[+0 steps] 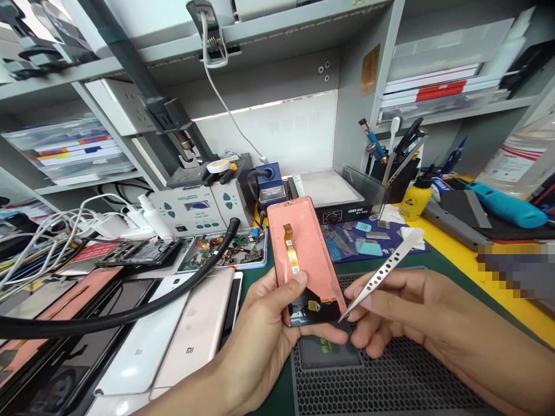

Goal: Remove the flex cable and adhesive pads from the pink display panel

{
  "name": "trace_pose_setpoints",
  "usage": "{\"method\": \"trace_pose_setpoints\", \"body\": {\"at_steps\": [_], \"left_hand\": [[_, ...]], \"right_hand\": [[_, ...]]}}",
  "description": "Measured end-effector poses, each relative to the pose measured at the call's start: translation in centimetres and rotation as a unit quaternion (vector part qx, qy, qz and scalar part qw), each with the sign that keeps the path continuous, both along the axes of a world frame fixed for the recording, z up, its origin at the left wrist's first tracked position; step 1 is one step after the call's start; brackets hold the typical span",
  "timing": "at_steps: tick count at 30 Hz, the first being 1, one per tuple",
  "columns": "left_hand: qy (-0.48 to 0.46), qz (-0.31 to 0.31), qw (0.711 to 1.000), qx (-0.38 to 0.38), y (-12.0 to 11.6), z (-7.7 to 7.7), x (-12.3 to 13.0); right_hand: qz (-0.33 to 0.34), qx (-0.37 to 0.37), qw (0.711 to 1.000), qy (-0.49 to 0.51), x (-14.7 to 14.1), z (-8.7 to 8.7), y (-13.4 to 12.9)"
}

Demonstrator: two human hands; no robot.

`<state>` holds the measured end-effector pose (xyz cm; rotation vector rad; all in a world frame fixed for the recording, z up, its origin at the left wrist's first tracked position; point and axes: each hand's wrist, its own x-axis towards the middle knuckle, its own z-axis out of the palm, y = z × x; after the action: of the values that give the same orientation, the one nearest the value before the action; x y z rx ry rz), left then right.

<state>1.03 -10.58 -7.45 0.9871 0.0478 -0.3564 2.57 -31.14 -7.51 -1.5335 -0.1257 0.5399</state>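
A phone screen panel [316, 254] with a pink back and a gold flex cable [290, 248] is held up at the centre. My left hand [269, 323] grips its lower left, the thumb lying over the pink back and fingers beneath. Perforated metal tweezers [381, 270] are pinched in my right hand [403, 312], their tip at the panel's lower right corner. Under both hands lies a black honeycomb mat [347, 384].
Several phones and panels [195, 335] lie at the left, crossed by a thick black hose [191, 294]. Behind stand a tray of small parts [229, 254], a grey soldering station [199, 211] and a flat heating plate [329, 188]. A yellow bottle [414, 201] is at the right.
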Motion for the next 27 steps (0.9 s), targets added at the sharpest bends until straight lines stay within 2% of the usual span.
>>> {"method": "trace_pose_setpoints", "body": {"at_steps": [14,27], "left_hand": [[-0.007,-0.006,1.000,0.010,-0.08,-0.08,0.14],[-0.017,-0.008,1.000,-0.001,-0.11,-0.04,0.13]], "right_hand": [[0.004,-0.035,0.999,-0.019,-0.02,-0.16,-0.17],[-0.012,0.018,0.999,0.025,0.00,0.17,0.23]]}}
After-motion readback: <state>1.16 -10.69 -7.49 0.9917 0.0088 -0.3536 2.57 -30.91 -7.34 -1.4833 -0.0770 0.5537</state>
